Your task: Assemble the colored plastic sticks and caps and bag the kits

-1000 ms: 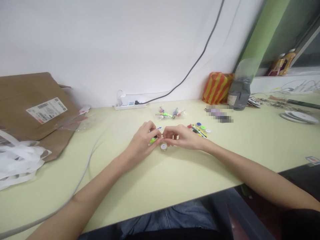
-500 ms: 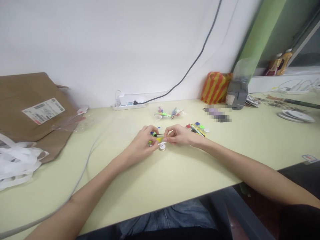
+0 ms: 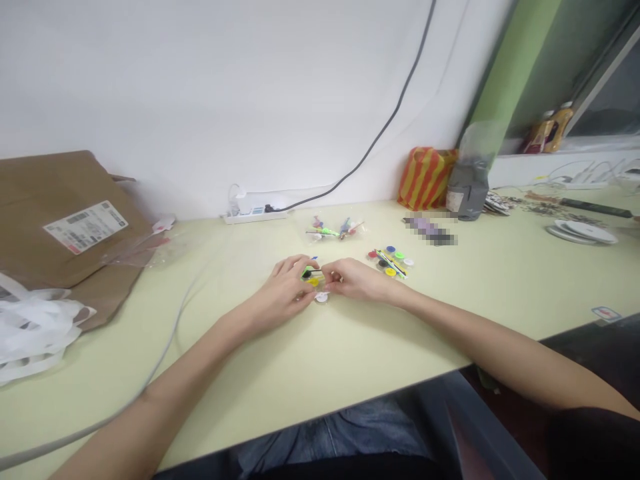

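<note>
My left hand (image 3: 287,290) bends over a small green and black piece (image 3: 307,273) and appears to hold it; its inner fingers are hidden. Running from there to my right hand (image 3: 350,279) is a thin black stick (image 3: 315,271), its right end pinched between my right thumb and fingers. Below the stick lies a small yellow piece (image 3: 313,282). A white round piece (image 3: 321,298) rests on the table just under my right fingertips. Behind the hands sits a small blue piece (image 3: 315,259).
Right of my hands are several coloured discs and sticks (image 3: 391,262). A clear bag of colourful parts (image 3: 330,230) lies behind them. Against the wall stand a power strip (image 3: 255,213) and a striped bag (image 3: 427,179). A brown paper package (image 3: 65,193) and grey cable (image 3: 165,353) occupy the left.
My view has shifted slightly. My right hand has tilted a little lower over the white round piece, covering more of its top. Less of the black stick shows between the hands.
</note>
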Tool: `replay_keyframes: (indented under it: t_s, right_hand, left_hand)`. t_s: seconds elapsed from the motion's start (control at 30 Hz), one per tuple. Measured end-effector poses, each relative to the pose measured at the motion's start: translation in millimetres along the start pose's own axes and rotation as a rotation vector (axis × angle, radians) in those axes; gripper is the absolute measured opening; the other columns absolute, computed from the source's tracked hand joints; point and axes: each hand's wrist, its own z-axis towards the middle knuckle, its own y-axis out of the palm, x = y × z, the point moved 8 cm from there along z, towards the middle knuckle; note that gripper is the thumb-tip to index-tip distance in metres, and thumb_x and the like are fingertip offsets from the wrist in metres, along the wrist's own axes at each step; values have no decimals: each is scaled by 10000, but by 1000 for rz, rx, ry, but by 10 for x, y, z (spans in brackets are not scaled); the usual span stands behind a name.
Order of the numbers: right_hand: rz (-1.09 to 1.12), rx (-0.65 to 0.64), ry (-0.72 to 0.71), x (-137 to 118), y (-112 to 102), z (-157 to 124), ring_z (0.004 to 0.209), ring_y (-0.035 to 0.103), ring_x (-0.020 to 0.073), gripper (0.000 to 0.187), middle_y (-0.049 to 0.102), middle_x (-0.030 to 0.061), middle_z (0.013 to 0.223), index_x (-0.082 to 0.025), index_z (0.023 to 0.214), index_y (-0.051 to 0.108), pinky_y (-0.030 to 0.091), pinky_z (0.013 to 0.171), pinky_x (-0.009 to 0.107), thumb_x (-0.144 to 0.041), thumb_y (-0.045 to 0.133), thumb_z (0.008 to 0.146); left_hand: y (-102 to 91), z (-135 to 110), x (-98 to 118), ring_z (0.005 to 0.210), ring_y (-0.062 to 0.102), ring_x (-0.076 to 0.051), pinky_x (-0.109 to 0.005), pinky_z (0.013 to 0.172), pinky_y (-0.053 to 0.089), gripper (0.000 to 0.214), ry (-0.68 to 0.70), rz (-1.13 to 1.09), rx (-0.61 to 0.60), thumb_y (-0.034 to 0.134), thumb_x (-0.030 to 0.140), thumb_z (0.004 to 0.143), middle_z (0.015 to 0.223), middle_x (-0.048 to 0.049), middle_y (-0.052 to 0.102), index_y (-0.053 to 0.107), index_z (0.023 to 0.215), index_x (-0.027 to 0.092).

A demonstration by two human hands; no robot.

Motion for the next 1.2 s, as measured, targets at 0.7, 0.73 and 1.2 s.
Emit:
replay_keyframes:
  t_s: [0.7, 0.73, 1.2]
  right_hand:
    - [-288, 1, -111, -199, 34, -83, 634, 470, 129, 223, 611, 30, 717, -168, 815, 632, 261, 603, 262, -260, 515, 980]
    - [-276, 26, -97, -190, 27, -78, 633, 474, 127, 226, 616, 29, 719, -166, 793, 627, 263, 601, 262, -251, 520, 972]
    - [-170, 348, -82, -4, -308, -37, 1080, 638, 236, 323, 680, 118, 1212, -170, 1183, 700, 485, 941, 379, -177, 488, 939]
  left_hand:
    - [36, -555, -1735, 1473, 324, -383, -557, 1131, 290, 713, -776, 202, -42, 342, 571, 975, 1551, -217, 414, 288, 1580, 196]
    - [17, -559, -1742, 1453, 369, -361, -533, 1128, 313, 691, -763, 184, -21, 348, 536, 978, 1550, -195, 430, 288, 1580, 202]
    - [-662, -248, -568, 1391, 465, -263, -561, 1155, 311, 214, -63, 369, 611, 565, 251, 961, 1480, -54, 530, 729, 1055, 350]
